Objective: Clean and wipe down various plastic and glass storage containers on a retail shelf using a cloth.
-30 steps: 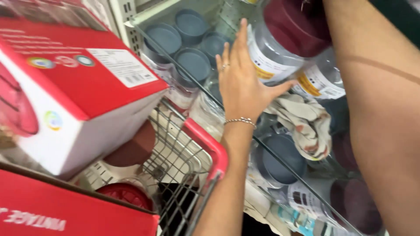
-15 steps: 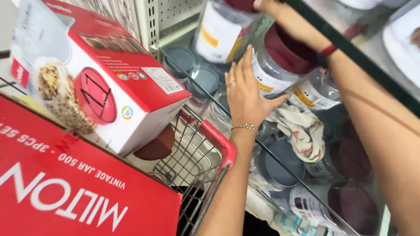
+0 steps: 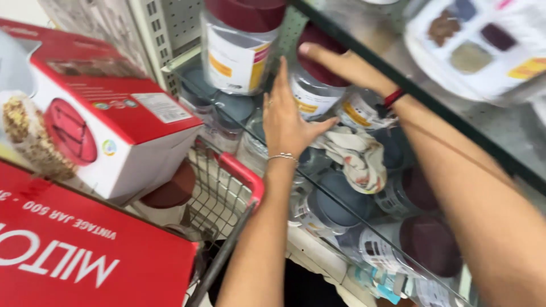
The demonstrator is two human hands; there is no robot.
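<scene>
Retail shelving unit observed. A pale perforated metal upright (image 3: 170, 25) with slotted standards rises at upper left, well left of the fingers. A glass shelf (image 3: 398, 77) with a dark front edge runs diagonally from top centre to the right edge, above the fingers. A lower glass shelf (image 3: 364, 222) slopes beneath the fingers toward the bottom right; its surface is transparent and shows stock stored below it. A wire shopping cart (image 3: 219, 193) with a red rim stands against the shelving, left of and below the fingers. Lighting is bright and even, with soft reflections on both glass shelves. Floor not visible.
</scene>
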